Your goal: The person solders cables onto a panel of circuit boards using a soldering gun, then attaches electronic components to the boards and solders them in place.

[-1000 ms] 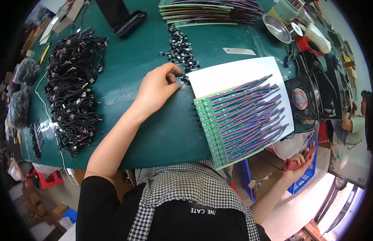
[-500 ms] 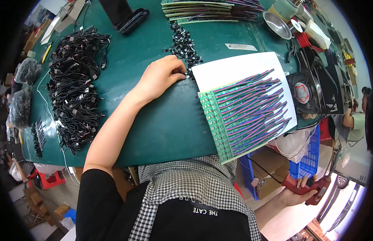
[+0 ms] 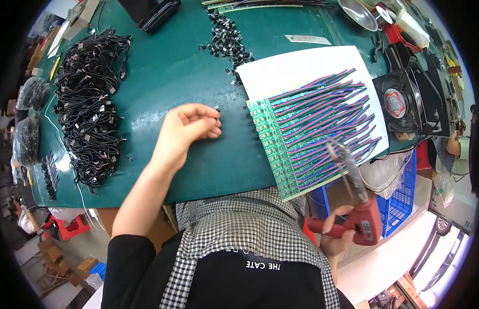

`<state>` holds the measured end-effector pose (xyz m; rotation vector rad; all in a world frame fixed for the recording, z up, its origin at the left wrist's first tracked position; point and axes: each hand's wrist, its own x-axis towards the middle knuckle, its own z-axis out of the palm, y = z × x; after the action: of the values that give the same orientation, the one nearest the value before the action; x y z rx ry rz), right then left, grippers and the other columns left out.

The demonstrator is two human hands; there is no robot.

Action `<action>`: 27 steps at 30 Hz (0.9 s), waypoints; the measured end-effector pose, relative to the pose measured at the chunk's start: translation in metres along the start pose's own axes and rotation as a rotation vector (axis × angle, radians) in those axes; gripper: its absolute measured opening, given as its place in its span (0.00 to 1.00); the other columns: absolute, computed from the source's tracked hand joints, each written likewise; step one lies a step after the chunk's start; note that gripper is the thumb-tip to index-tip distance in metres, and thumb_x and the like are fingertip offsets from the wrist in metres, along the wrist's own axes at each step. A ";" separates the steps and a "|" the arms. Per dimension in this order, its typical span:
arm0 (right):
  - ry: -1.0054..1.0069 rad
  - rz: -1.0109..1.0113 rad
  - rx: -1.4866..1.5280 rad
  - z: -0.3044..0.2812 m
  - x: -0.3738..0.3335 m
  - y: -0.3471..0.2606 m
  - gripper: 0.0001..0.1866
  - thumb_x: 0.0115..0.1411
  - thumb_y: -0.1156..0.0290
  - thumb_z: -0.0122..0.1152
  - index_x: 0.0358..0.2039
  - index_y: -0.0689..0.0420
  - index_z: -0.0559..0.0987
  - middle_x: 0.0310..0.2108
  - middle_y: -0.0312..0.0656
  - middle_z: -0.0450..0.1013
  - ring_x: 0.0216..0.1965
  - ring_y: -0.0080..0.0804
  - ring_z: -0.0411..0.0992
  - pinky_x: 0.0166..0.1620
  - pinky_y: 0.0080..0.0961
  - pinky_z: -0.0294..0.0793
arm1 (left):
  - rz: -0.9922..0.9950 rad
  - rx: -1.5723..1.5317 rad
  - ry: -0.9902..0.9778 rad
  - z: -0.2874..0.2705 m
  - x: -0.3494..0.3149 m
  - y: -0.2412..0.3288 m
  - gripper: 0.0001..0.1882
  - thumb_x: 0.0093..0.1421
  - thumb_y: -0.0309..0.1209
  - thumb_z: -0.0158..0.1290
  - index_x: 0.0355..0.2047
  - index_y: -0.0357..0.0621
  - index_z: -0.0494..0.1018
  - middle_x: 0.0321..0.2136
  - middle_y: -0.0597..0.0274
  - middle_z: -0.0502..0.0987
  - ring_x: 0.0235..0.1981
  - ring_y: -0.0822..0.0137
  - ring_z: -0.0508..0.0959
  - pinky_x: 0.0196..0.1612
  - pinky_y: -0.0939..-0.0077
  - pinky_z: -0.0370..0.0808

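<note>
My left hand [image 3: 185,129] is over the green table, its thumb and fingers pinching a small black connector [image 3: 217,108] with thin pins. To its right lies a panel of green circuit boards [image 3: 274,149], with rows of striped wires [image 3: 327,116] running off to the right. A white sheet [image 3: 301,64] is under the panel. My right hand [image 3: 336,239] grips a red soldering gun [image 3: 364,221] by its handle. The gun's metal front end points up over the wires, and its tip is blurred by motion.
Loose black connectors [image 3: 226,44] form a pile beyond the sheet. Bundled black cables [image 3: 90,110] cover the left side. A blade [image 3: 307,39], a metal bowl [image 3: 359,14] and a black fan [image 3: 399,103] stand or lie toward the right. Below the table's edge is a blue crate [image 3: 399,201].
My left hand has drawn back from the pile toward me, with a connector now showing in its fingers. My right hand has brought the soldering gun up and leftward, over the wires.
</note>
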<state>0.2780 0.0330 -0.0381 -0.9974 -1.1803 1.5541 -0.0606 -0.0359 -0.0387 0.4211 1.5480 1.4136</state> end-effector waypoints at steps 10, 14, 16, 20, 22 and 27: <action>-0.303 0.282 -0.037 0.002 0.001 0.000 0.39 0.46 0.41 0.63 0.45 0.64 0.70 0.26 0.37 0.69 0.21 0.19 0.63 0.22 0.13 0.55 | -0.005 -0.067 -0.002 0.052 -0.032 -0.004 0.08 0.56 0.20 0.52 0.37 0.30 0.73 0.30 0.56 0.77 0.31 0.70 0.78 0.37 0.80 0.76; -0.347 0.314 -0.025 0.004 0.000 -0.002 0.38 0.48 0.42 0.63 0.46 0.64 0.70 0.37 0.40 0.70 0.27 0.21 0.67 0.30 0.17 0.62 | -0.067 -0.134 -0.057 0.063 -0.035 -0.007 0.06 0.55 0.18 0.52 0.34 0.31 0.74 0.32 0.53 0.78 0.33 0.68 0.79 0.39 0.79 0.76; -0.380 0.317 -0.020 0.000 0.000 -0.001 0.38 0.48 0.42 0.63 0.46 0.64 0.70 0.40 0.40 0.70 0.27 0.22 0.67 0.31 0.18 0.63 | -0.075 -0.151 -0.065 0.066 -0.035 -0.007 0.05 0.56 0.18 0.52 0.34 0.32 0.74 0.32 0.55 0.78 0.33 0.68 0.79 0.39 0.79 0.76; -0.323 0.242 -0.033 0.003 0.000 0.006 0.41 0.47 0.45 0.65 0.47 0.67 0.64 0.38 0.48 0.69 0.20 0.28 0.67 0.22 0.19 0.65 | -0.062 -0.096 -0.047 0.070 -0.033 -0.004 0.05 0.56 0.18 0.51 0.34 0.33 0.70 0.30 0.55 0.77 0.32 0.69 0.79 0.39 0.79 0.76; -0.355 0.247 -0.065 0.000 0.001 0.004 0.40 0.47 0.45 0.65 0.46 0.68 0.65 0.37 0.47 0.70 0.20 0.27 0.67 0.22 0.19 0.65 | -0.030 -0.051 -0.011 0.073 -0.032 0.000 0.07 0.56 0.18 0.50 0.35 0.36 0.64 0.30 0.55 0.76 0.32 0.69 0.78 0.39 0.80 0.76; -0.476 0.245 -0.154 -0.007 0.009 0.006 0.37 0.47 0.45 0.66 0.42 0.67 0.69 0.37 0.45 0.70 0.21 0.26 0.66 0.24 0.19 0.63 | -0.009 -0.054 0.019 0.075 -0.030 -0.003 0.10 0.56 0.16 0.50 0.33 0.38 0.60 0.30 0.55 0.74 0.32 0.68 0.79 0.37 0.80 0.76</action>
<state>0.2816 0.0422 -0.0460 -0.9229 -1.5676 1.9922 0.0151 -0.0172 -0.0191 0.3685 1.5213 1.4529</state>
